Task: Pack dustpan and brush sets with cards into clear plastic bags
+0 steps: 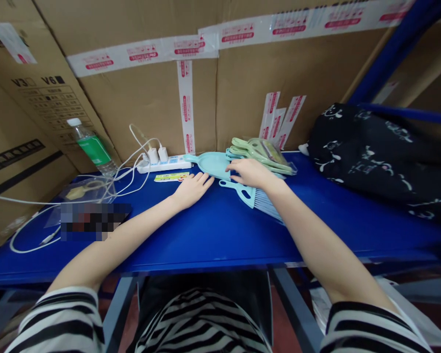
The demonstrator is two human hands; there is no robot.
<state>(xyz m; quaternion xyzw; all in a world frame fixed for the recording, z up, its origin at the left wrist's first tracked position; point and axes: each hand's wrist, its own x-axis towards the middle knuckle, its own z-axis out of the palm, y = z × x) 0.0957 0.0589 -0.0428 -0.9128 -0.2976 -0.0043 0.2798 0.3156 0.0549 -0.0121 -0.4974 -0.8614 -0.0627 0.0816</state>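
Note:
My left hand (194, 190) lies palm down on the blue table with its fingers spread, just in front of a light blue dustpan (213, 164). It holds nothing. My right hand (250, 173) is over the dustpan's right end, its fingers apart and slightly curled; whether they touch the pan I cannot tell. Below that hand lies a light blue hand brush (245, 194) with grey-blue bristles, partly covered by my right forearm. Behind the right hand are green dustpan-and-brush sets (259, 149), at least partly in clear wrapping.
A white power strip (165, 164) with plugged-in chargers and loose white cables stands at the back left, near a green-labelled bottle (93, 147). A yellow-green card (171, 177) lies before it. Large cardboard boxes (139, 98) wall the back. A black patterned fabric bundle (375, 162) fills the right.

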